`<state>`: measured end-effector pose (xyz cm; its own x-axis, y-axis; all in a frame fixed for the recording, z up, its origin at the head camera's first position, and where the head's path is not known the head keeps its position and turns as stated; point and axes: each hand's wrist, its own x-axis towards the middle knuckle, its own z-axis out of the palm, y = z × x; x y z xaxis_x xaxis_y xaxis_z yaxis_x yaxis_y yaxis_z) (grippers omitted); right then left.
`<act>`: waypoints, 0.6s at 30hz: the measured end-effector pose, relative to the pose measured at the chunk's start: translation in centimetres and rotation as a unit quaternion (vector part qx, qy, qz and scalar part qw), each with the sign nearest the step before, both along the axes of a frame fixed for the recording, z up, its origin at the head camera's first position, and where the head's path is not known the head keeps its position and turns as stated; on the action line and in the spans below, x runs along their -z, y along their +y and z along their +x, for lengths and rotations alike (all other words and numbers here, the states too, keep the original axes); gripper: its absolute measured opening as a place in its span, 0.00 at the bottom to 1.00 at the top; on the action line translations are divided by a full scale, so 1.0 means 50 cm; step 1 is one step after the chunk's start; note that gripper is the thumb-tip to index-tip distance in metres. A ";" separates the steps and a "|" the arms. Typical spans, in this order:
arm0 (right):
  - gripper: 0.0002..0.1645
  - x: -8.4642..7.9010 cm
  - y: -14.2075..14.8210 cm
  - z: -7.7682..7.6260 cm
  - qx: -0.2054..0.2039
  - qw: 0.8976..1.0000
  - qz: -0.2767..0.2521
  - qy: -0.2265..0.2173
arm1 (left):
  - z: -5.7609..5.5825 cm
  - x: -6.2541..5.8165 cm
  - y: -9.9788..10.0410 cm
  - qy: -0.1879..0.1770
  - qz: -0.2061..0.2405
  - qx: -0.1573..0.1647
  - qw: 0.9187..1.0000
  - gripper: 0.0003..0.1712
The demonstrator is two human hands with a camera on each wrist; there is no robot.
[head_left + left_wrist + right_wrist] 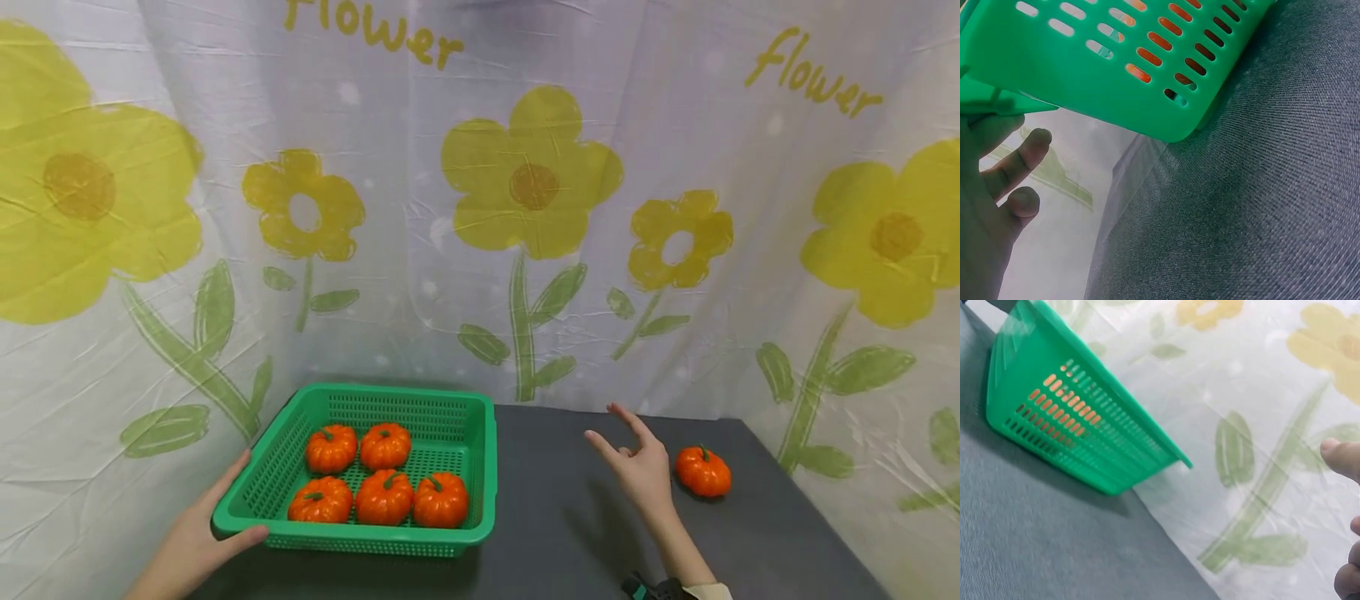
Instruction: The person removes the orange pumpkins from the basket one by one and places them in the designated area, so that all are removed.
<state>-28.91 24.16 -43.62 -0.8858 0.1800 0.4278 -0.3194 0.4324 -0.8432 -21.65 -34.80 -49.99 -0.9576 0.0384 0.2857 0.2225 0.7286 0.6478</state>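
Filling basket [375, 546], seemingly | left grip [191, 533] relaxed against rim [397, 389] | right grip [641, 467] released | next: likely reaching pumpkin [703, 472] near tabletop's [540, 500] right edge

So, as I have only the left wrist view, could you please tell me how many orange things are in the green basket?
Observer: Five pumpkins lie in the basket.
Operator: Thank you; and is the right hand holding anything?
Observer: No, it is above the table with nothing in its fingers.
Operator: Would there be another pumpkin outside the basket, please?
Observer: Yes, a lone pumpkin sits on the table, to the right of that hand in the head view.
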 end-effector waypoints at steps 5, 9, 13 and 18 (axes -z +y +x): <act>0.39 -0.006 -0.036 -0.010 -0.016 1.000 -0.005 0.005 | 0.001 -0.006 0.001 -0.012 0.008 -0.002 1.000 0.65; 0.39 -0.010 -0.062 -0.013 -0.035 0.999 -0.010 0.009 | 0.000 -0.009 0.002 -0.020 0.003 -0.003 1.000 0.65; 0.40 -0.007 -0.086 -0.017 -0.050 0.999 -0.012 0.006 | 0.001 -0.011 0.003 -0.019 0.004 0.001 1.000 0.65; 0.40 -0.004 -0.112 -0.022 -0.058 0.998 -0.020 0.003 | 0.001 -0.012 0.003 -0.021 0.009 0.004 1.000 0.64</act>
